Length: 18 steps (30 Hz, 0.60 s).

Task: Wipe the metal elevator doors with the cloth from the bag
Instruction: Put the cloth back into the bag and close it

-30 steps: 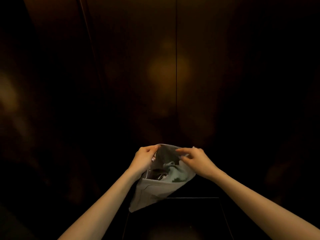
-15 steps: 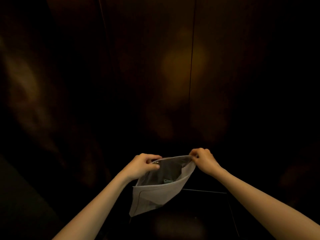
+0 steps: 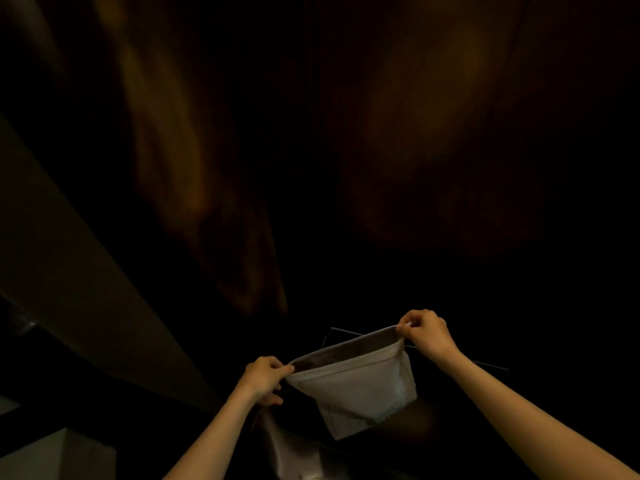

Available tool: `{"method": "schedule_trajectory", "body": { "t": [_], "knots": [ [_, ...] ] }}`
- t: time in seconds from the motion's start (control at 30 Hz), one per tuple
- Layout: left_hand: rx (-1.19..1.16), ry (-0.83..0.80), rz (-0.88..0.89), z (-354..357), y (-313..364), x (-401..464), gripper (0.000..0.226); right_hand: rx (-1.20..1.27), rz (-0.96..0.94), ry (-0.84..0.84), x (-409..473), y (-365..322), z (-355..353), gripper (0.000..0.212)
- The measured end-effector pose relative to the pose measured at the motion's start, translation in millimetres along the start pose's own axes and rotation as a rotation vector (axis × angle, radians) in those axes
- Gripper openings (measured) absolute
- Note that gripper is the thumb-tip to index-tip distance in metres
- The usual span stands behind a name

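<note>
Bag (image 3: 356, 382) stretched wider, hands (image 3: 427, 332) gripping, cloth hidden

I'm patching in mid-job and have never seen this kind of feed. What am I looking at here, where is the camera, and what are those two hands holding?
There is no machine here: a person is working with bare hands, and the one camera sits on their head, looking forward and down, so both arms reach in from the bottom of the picture. The left hand and the right hand each pinch one end of the top edge of a pale bag and hold it stretched between them in the air, the right end higher. The cloth is not visible; nothing has been taken out of the bag that I can see. The dark, brownish, shiny surface ahead is the elevator doors, with only faint reflections on them. The scene is very dim, so what lies below the bag is too dark to name.
</note>
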State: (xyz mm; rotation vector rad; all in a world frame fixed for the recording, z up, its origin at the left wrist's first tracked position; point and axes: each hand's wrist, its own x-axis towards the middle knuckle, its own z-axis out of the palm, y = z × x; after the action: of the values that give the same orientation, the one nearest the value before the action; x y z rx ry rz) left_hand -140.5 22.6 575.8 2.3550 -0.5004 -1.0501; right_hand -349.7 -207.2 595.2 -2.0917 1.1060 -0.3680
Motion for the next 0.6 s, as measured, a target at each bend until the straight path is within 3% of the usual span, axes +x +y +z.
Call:
{"method": "schedule_trajectory", "body": {
  "t": [0.23,0.33,0.43,0.6],
  "knots": [
    [-0.395,0.013,-0.038,-22,-58,46,0.013,-0.1,0.139,-0.133,29,-22,76,0.01],
    [-0.582,0.058,-0.114,-29,-74,64,0.016,0.001,0.217,-0.185,45,-26,105,0.016],
    [-0.748,0.09,-0.189,-25,-98,82,0.004,0.113,0.286,-0.243,66,-15,141,0.022],
    [-0.909,0.182,-0.311,5,-157,140,0.006,0.263,0.385,-0.347,112,25,225,0.019]
  ]
}}
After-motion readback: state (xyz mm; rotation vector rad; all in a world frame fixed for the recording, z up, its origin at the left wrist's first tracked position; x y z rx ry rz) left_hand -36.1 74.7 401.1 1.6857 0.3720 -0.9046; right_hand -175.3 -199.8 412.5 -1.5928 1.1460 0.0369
